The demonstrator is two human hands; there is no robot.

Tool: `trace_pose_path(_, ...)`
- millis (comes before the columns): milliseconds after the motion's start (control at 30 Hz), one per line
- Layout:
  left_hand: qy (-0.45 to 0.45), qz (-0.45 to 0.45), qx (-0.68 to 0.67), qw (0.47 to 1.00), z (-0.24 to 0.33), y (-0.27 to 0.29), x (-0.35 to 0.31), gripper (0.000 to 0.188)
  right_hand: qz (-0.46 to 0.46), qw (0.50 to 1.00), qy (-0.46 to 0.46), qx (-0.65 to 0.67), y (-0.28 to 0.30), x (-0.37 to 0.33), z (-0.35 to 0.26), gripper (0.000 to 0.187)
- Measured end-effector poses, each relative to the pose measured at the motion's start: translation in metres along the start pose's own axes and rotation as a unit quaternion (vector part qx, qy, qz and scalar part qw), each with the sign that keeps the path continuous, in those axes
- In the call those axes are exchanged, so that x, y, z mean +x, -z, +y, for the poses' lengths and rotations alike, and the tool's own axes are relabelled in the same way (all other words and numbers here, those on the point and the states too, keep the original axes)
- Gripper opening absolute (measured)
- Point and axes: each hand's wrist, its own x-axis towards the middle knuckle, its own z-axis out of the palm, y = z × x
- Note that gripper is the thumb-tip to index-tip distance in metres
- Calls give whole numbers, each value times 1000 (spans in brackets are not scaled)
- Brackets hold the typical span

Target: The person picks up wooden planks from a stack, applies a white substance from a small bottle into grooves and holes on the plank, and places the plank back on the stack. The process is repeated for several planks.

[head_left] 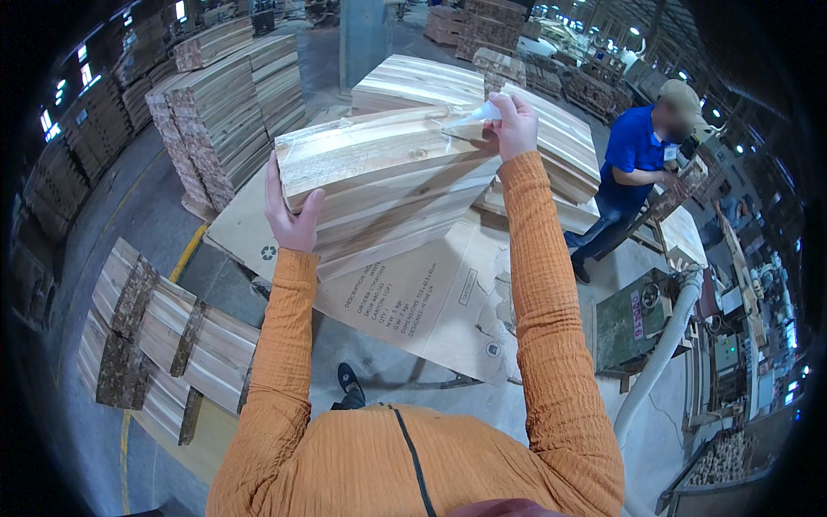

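Observation:
A pale wooden panel (388,207) of joined strips stands tilted over a flattened cardboard sheet (396,302), its long edge facing up. My left hand (293,211) is closed round the panel's left end, thumb on the near side. In my right hand (515,125) is a small white squeeze bottle (487,111) with a pointed nozzle. The nozzle points left, at or just above the panel's upper edge near its right end; whether it touches, I cannot tell. My right fingers pinch the bottle.
More wooden panels (551,138) lie behind on the right, and a tall panel stack (228,112) stands at the far left. Bark-edged boards (164,327) lie low on the left. A co-worker in a blue shirt (633,142) stands at right, near a green machine (633,323) and a hose (659,362).

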Motion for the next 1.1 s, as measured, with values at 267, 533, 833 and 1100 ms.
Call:
trace_pose_path(267,3,-3,-10,1000,0,-1,0,76,-2,1000,7,14,1,1,1,15)
trace_pose_path(533,2,-1,6,1000,-1,0,-1,75,-2,1000,4,6,-1,0,2,14)
trace_pose_path(833,-7,-1,12,1000,-3,-2,1,75,-6,999,2,34,3,4,3,13)
trace_pose_path(1100,-1,-1,6,1000,-3,-1,1,74,-18,999,10,26,2,3,2,13)
